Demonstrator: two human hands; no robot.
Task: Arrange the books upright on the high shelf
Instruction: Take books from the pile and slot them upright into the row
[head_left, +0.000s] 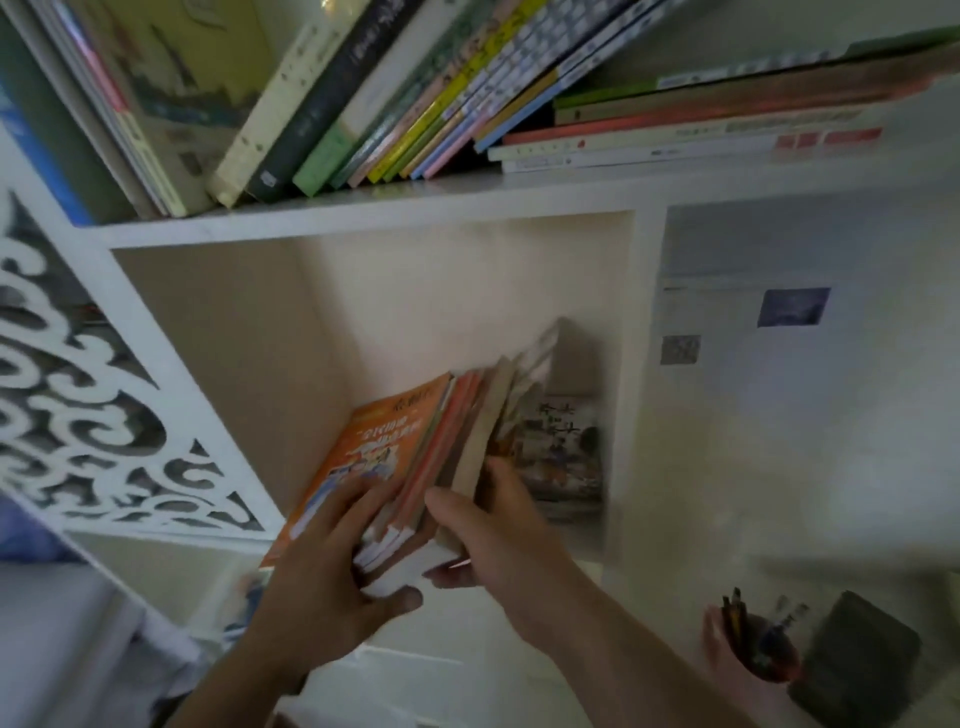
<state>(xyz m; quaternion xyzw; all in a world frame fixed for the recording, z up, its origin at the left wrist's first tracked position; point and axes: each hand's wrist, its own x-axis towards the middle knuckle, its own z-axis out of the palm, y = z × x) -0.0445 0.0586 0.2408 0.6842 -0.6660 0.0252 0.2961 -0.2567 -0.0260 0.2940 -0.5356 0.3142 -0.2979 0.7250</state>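
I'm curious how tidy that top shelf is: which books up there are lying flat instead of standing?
The stack at the right end of the high shelf: the flat pile lies on its side, while the books left of it lean upright.

Blur left most print unreadable; the orange book (363, 462) bore white Chinese characters, seemingly "全民阅读", and the spines stayed illegible.
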